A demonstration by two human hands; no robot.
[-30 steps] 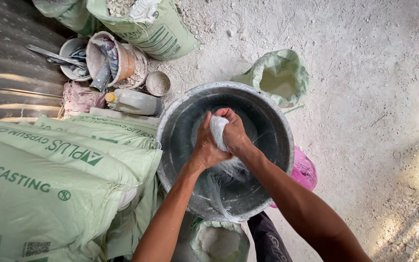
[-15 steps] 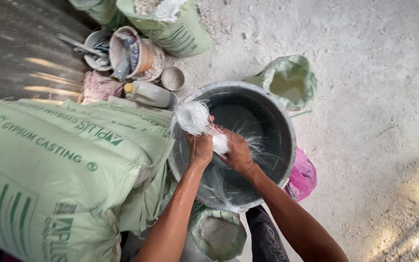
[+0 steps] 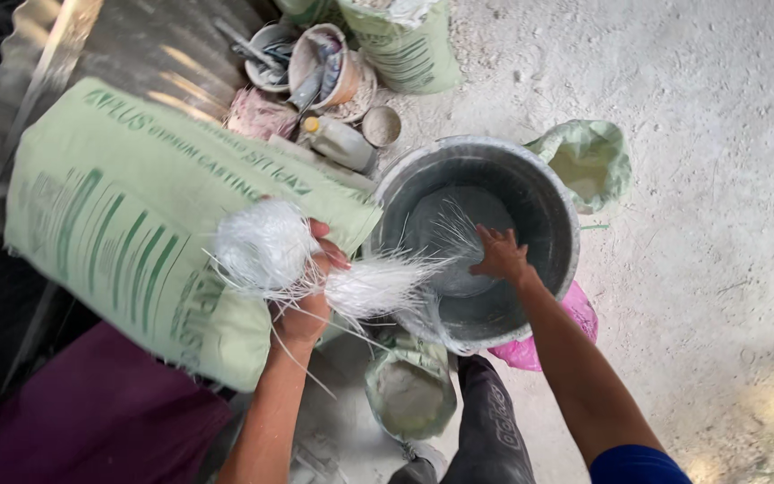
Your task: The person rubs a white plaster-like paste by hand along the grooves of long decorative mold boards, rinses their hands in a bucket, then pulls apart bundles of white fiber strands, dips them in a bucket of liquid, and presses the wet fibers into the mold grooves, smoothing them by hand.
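Observation:
My left hand (image 3: pixel 308 296) grips a bundle of white glass-like fibres (image 3: pixel 266 246), held over the edge of a pale green sack (image 3: pixel 136 233). Strands trail from it to the right toward a large grey metal basin (image 3: pixel 548 206). My right hand (image 3: pixel 499 255) is inside the basin with fingers spread, pressing white fibres (image 3: pixel 450 229) against the grey wet mix at the bottom. It holds nothing.
A pink bag (image 3: pixel 575 314) lies under the basin. An open green bag (image 3: pixel 589 161) stands behind it. Small buckets with tools (image 3: pixel 320 67), a plastic bottle (image 3: pixel 338 143) and another sack (image 3: pixel 409 45) sit at the top. A rolled sack (image 3: pixel 409 385) is near my leg (image 3: pixel 485 421).
My left hand has pulled the fibre bundle out of the basin to the left, over the sack. My right hand has separated from it and gone down into the basin.

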